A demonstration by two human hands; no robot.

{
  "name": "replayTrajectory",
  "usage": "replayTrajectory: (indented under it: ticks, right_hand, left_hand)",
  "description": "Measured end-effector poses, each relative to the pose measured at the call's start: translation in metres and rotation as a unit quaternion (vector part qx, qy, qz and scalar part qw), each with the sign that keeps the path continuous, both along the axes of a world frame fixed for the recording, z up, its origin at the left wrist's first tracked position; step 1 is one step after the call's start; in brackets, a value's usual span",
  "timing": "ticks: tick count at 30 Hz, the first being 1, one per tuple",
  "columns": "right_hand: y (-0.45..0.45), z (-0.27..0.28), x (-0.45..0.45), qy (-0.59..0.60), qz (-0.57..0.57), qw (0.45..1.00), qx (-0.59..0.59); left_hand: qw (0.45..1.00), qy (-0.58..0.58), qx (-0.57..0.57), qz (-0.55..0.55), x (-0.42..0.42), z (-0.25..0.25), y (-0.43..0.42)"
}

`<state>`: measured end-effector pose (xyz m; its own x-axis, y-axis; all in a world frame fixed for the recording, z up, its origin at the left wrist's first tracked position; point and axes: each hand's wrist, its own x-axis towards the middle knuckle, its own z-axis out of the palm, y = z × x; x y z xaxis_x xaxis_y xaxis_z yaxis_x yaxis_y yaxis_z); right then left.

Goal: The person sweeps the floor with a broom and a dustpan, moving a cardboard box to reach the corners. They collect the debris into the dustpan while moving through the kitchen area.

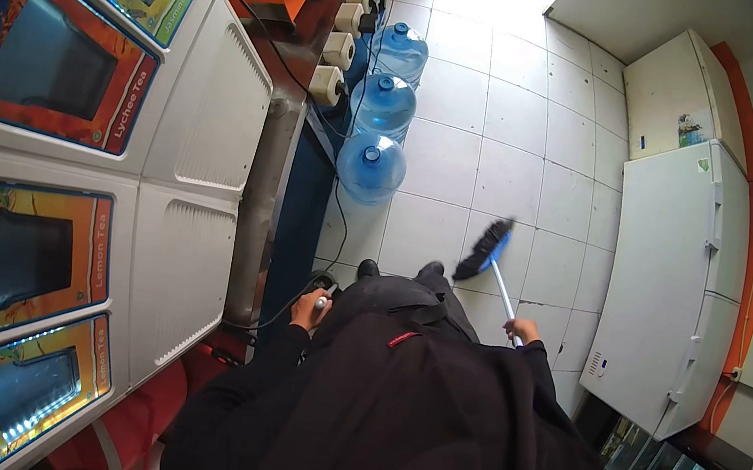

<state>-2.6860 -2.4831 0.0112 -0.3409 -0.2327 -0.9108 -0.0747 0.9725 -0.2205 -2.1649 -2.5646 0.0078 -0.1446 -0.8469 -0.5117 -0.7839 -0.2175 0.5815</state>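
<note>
Showing, at nine o'clock from mid-view, white plastic tea dispensers with lit rectangular picture panels, likely ranged side by side for easy serving, and ribbed white plastic drip trays jutting rightward, probably to catch spills. Bordering these with a grey metal-edged table. Grasping, at seven o'clock, a short pale cylindrical handle in the left grip, carried low by the thigh, presumably for an easy arm; cannot tell its far end from the dark shapes beside it. Seeing, at twelve o'clock, round blue translucent plastic water bottles, stood upright in a row beside the table, presumably to save floor space. Planting black shoes near mid-view on the white tiled floor. Extending, at three o'clock, a blue-headed, black-bristled broom, its white tubular stick clasped at four o'clock by the right grip, slanted forward-left, probably to bring the bristles floorward while standing. Finding, farther out at three o'clock, a tall white boxy refrigerator. Counting, left to right: four panels, two trays, one pale handle, three bottles, two shoes, one broom.
</note>
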Motion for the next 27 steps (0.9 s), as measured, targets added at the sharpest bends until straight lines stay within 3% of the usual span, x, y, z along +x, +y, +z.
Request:
replayTrajectory:
  ticks: [2,5,6,9,13,17,19,21,23,25,27]
  right_hand:
    - [-0.013,0.012,-0.005,0.080,-0.002,0.997,-0.005]
    - [-0.052,0.049,-0.011,0.066,-0.005,0.997,-0.049]
    - [-0.051,0.037,-0.031,-0.003,0.051,0.993,-0.111]
    - [-0.108,0.110,-0.008,0.052,0.024,0.989,-0.135]
    - [-0.202,0.121,-0.019,0.010,0.065,0.983,-0.174]
    - [-0.325,0.080,-0.047,-0.085,0.109,0.972,-0.192]
    - [-0.394,0.053,-0.050,-0.144,0.097,0.960,-0.218]
    - [-0.454,0.015,-0.055,-0.104,0.196,0.946,-0.236]
    - [-0.501,0.001,-0.058,-0.118,0.148,0.964,-0.188]
    - [-0.516,-0.002,-0.079,-0.136,0.100,0.975,-0.147]
    - [-0.504,-0.019,-0.119,-0.183,0.052,0.977,-0.100]
  left_hand:
    - [0.999,0.015,-0.017,0.026,-0.004,-0.004,0.001]
    - [0.996,0.035,-0.023,0.076,-0.012,-0.013,-0.002]
    - [0.995,0.026,-0.005,0.099,-0.015,-0.016,-0.004]
    - [0.992,0.004,0.029,0.123,-0.032,-0.023,-0.014]
    - [0.988,-0.011,0.076,0.133,-0.066,-0.030,-0.044]
    - [0.993,0.057,-0.013,0.103,-0.116,0.004,-0.085]
    - [0.990,0.079,-0.071,0.095,-0.136,-0.013,-0.095]
    - [0.992,0.066,-0.057,0.093,-0.157,-0.012,-0.112]
    - [0.994,0.049,-0.040,0.088,-0.175,-0.016,-0.137]
    - [0.985,0.057,-0.033,0.159,-0.197,-0.020,-0.152]
    - [0.983,0.029,-0.001,0.180,-0.224,0.006,-0.178]
